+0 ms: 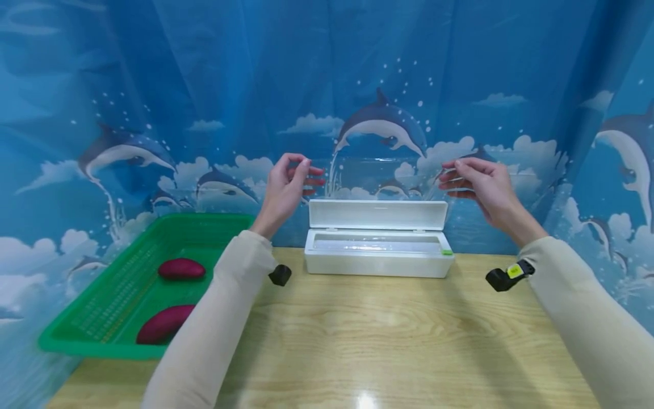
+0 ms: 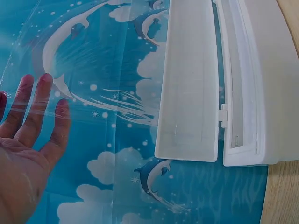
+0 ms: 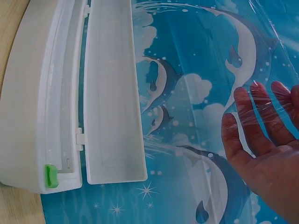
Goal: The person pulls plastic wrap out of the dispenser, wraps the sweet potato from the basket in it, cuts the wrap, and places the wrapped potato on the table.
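Note:
Clear plastic film (image 1: 380,160) stretches between the two raised hands, above and behind a white box (image 1: 378,266). The left hand (image 1: 284,190) pinches the film's left side between thumb and forefinger, the other fingers spread. On the opposite side the right hand (image 1: 485,186) pinches it likewise. Wrinkled film lies across the fingers of the right hand (image 3: 264,140) in the right wrist view; fainter film shows by the left hand (image 2: 35,135) in the left wrist view. The box's lid (image 1: 378,215) stands raised on its hinges, and a green piece (image 1: 447,252) sits at its right end.
A green basket (image 1: 102,349) at the left holds two dark red oblong items, one farther back (image 1: 181,269) and one nearer (image 1: 162,325), partly behind the left sleeve. The box stands at the back of the wooden table (image 1: 378,335), before a blue dolphin curtain (image 1: 286,68).

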{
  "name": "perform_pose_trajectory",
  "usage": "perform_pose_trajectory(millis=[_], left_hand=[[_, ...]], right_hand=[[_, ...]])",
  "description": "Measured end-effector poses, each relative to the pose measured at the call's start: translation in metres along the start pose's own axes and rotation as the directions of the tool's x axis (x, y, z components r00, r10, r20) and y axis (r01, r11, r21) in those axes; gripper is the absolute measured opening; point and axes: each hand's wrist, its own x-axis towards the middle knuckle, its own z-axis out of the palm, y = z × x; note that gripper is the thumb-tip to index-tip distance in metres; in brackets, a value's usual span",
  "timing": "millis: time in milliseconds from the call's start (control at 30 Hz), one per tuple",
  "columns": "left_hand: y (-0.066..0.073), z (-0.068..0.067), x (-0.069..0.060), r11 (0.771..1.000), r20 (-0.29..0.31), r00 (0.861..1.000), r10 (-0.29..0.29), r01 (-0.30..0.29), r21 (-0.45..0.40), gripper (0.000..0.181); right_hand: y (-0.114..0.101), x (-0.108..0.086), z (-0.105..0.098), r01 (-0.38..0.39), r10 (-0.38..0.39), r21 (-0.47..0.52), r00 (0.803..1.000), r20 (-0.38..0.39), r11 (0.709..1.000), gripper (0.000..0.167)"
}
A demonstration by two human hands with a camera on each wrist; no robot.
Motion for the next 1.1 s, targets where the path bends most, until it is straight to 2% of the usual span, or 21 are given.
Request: perform_pose_trajectory(millis=[233, 333, 533, 733, 933, 1100], left_hand=[[0.005, 0.003, -0.022, 1.000, -0.016, 1.000, 0.010, -0.010, 0.006, 0.030], [0.006, 0.005, -0.037, 1.000, -0.031, 0.999, 0.021, -0.021, -0.002, 0.029], [0.003, 0.006, -0.073, 1.000, -0.035, 0.999, 0.002, -0.002, -0.006, 0.027], [0.003, 0.004, -0.103, 1.000, 0.024, 1.000, -0.010, 0.010, 0.027, 0.026], [-0.003, 0.002, -0.127, 0.999, 0.074, 0.997, -0.023, 0.021, 0.035, 0.019], [-0.012, 0.001, -0.145, 0.998, 0.135, 0.990, -0.044, 0.039, 0.041, 0.016]], right_hand=[[0.004, -0.023, -0.004, 0.071, -0.071, 0.016, 0.996, 0.048, 0.997, 0.031], [0.007, -0.037, -0.003, 0.102, -0.103, 0.007, 0.993, 0.066, 0.995, 0.031], [0.016, -0.066, -0.001, 0.134, -0.130, -0.044, 0.988, 0.086, 0.990, 0.034], [0.033, -0.095, -0.004, 0.203, -0.194, -0.028, 0.961, 0.197, 0.979, 0.032], [0.049, -0.116, -0.006, 0.209, -0.210, 0.036, 0.938, 0.276, 0.977, 0.034], [0.062, -0.130, -0.006, 0.214, -0.194, -0.034, 0.935, 0.298, 0.976, 0.033]])
